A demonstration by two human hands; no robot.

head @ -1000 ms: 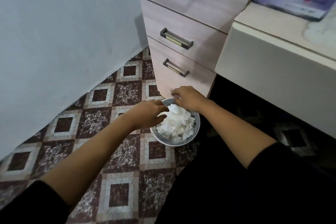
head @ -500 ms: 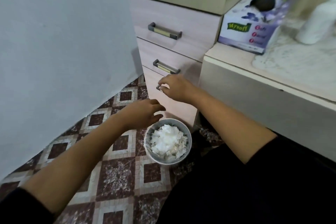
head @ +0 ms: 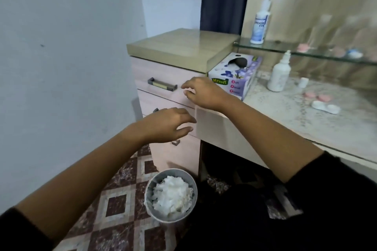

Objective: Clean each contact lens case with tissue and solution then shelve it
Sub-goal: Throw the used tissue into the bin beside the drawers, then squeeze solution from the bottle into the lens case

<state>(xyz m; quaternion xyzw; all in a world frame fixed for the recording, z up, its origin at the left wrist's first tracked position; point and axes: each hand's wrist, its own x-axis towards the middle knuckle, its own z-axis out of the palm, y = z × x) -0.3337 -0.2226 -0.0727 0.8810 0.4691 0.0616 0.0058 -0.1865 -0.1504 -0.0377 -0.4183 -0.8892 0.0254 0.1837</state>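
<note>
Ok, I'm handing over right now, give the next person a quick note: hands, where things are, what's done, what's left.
Left hand and right hand: both empty, open, in front of the drawers.
Bin on the floor is full of used tissue.
Tissue box, solution bottle, a white case and a pink case are on the counter.
Some cases already sit on the glass shelf, blurred.
Left: clean and shelve the counter cases.

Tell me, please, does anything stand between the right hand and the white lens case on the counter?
Nothing visible blocks it. The right hand hovers by the tissue box; the white lens case lies farther right on open counter, with the pink case just behind it.
</note>
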